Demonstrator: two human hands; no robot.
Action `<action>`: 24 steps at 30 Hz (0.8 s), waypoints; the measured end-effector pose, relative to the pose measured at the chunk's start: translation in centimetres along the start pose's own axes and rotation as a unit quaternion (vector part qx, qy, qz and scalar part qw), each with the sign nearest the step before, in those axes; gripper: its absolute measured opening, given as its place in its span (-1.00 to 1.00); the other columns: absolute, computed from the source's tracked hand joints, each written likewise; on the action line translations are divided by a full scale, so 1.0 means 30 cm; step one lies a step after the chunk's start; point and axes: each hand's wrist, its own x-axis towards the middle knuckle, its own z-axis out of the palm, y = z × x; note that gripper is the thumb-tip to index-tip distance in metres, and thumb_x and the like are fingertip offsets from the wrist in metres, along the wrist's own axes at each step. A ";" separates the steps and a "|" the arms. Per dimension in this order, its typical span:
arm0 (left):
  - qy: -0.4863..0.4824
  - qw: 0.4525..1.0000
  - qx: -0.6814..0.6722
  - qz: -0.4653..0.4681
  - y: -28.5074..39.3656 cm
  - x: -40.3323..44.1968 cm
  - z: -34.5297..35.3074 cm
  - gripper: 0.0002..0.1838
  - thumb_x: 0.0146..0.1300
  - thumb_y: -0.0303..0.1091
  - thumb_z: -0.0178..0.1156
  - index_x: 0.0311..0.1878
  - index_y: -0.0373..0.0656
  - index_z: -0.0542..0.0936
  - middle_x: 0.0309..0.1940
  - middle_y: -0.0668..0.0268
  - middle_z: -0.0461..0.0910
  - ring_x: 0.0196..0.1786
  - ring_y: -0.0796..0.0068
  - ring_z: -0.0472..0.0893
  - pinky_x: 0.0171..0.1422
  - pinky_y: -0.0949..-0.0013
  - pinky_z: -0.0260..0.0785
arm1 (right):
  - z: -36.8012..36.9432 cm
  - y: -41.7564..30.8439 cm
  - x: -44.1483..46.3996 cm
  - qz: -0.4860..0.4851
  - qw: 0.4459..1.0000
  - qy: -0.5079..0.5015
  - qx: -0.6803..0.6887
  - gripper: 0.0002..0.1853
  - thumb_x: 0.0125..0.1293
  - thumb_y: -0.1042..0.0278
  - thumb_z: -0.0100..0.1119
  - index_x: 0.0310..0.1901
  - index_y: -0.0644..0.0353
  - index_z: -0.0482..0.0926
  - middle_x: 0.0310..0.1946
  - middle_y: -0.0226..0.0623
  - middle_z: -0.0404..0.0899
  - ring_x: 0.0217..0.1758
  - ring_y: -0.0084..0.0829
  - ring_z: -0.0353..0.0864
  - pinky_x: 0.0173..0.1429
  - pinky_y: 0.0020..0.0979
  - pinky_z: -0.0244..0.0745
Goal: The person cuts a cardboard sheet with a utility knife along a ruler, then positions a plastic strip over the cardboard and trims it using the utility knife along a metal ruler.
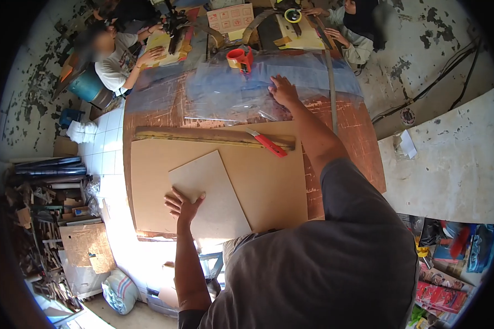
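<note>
My left hand lies with fingers spread on a grey rectangular board. That board rests at an angle on a larger brown board. Stretched far forward, my right hand is over clear plastic sheeting, its fingers apart and nothing seen in them. Whether it touches the sheeting I cannot tell. A red utility knife with its blade out lies across the right part of a long wooden strip along the brown board's far side.
A red tape dispenser stands beyond my right hand. Two clamp-like devices are at the table's far end, with people working on both sides. Scrap wood is piled at left; a pale panel leans at right.
</note>
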 end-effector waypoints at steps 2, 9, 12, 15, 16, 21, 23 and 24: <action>-0.002 1.000 0.026 0.006 -0.002 0.010 0.005 0.59 -0.08 0.56 0.35 0.55 -0.01 -0.64 0.48 -0.32 -0.83 0.54 -0.36 -0.76 0.53 -0.48 -0.57 | -0.005 0.000 -0.002 0.008 1.000 -0.022 -0.006 -0.37 0.49 -0.13 0.00 0.51 -0.19 0.22 0.61 -0.31 0.05 0.65 -0.14 0.03 0.53 0.27 0.08; 0.011 1.000 0.014 0.017 -0.002 0.002 0.008 0.60 -0.09 0.55 0.36 0.57 -0.05 -0.61 0.49 -0.34 -0.80 0.54 -0.42 -0.73 0.50 -0.52 -0.55 | -0.015 0.007 0.025 0.027 0.998 -0.046 -0.024 -0.33 0.46 -0.16 0.04 0.53 -0.19 0.19 0.62 -0.31 0.00 0.66 -0.12 -0.01 0.53 0.29 0.08; 0.013 1.000 0.006 0.022 -0.003 0.002 0.008 0.60 -0.10 0.56 0.36 0.57 -0.06 -0.60 0.49 -0.34 -0.80 0.54 -0.42 -0.73 0.48 -0.56 -0.54 | -0.009 0.009 0.025 0.029 0.999 -0.042 -0.015 -0.35 0.44 -0.14 0.07 0.50 -0.19 0.25 0.60 -0.31 0.04 0.66 -0.13 0.00 0.53 0.32 0.05; 0.017 0.999 0.000 0.029 -0.008 0.000 0.008 0.60 -0.10 0.57 0.36 0.57 -0.06 -0.59 0.48 -0.35 -0.80 0.53 -0.43 -0.73 0.47 -0.58 -0.52 | -0.005 0.018 0.012 0.015 0.999 -0.039 -0.014 -0.34 0.43 -0.14 0.10 0.49 -0.16 0.25 0.60 -0.28 0.04 0.64 -0.11 0.03 0.51 0.33 0.10; 0.020 0.999 0.000 0.034 -0.006 -0.001 0.009 0.60 -0.10 0.57 0.35 0.57 -0.06 -0.59 0.48 -0.36 -0.80 0.53 -0.44 -0.73 0.47 -0.59 -0.52 | -0.005 0.024 0.008 0.010 0.999 -0.035 -0.022 -0.33 0.44 -0.14 0.11 0.50 -0.15 0.24 0.60 -0.25 0.04 0.64 -0.11 0.05 0.49 0.31 0.14; 0.028 0.999 -0.002 0.035 -0.007 -0.004 0.009 0.59 -0.11 0.58 0.35 0.58 -0.03 -0.57 0.48 -0.37 -0.78 0.53 -0.46 -0.72 0.46 -0.59 -0.49 | -0.011 0.042 0.005 -0.011 0.999 -0.042 -0.010 -0.31 0.43 -0.16 0.12 0.50 -0.13 0.25 0.60 -0.22 0.05 0.63 -0.09 0.05 0.49 0.31 0.13; 0.030 0.999 0.003 0.036 -0.008 0.000 0.016 0.59 -0.12 0.59 0.34 0.58 -0.03 -0.57 0.49 -0.38 -0.77 0.53 -0.46 -0.71 0.46 -0.60 -0.49 | -0.019 0.040 0.002 -0.010 0.999 -0.047 -0.006 -0.31 0.43 -0.16 0.12 0.50 -0.13 0.25 0.59 -0.21 0.06 0.63 -0.09 0.05 0.49 0.32 0.13; 0.031 0.999 0.005 0.034 -0.008 0.001 0.017 0.59 -0.12 0.59 0.34 0.58 -0.03 -0.56 0.49 -0.38 -0.77 0.53 -0.47 -0.70 0.46 -0.60 -0.48 | -0.028 0.033 -0.001 -0.006 0.999 -0.043 -0.011 -0.31 0.41 -0.10 0.16 0.49 -0.08 0.26 0.57 -0.18 0.11 0.60 -0.07 0.12 0.49 0.25 0.18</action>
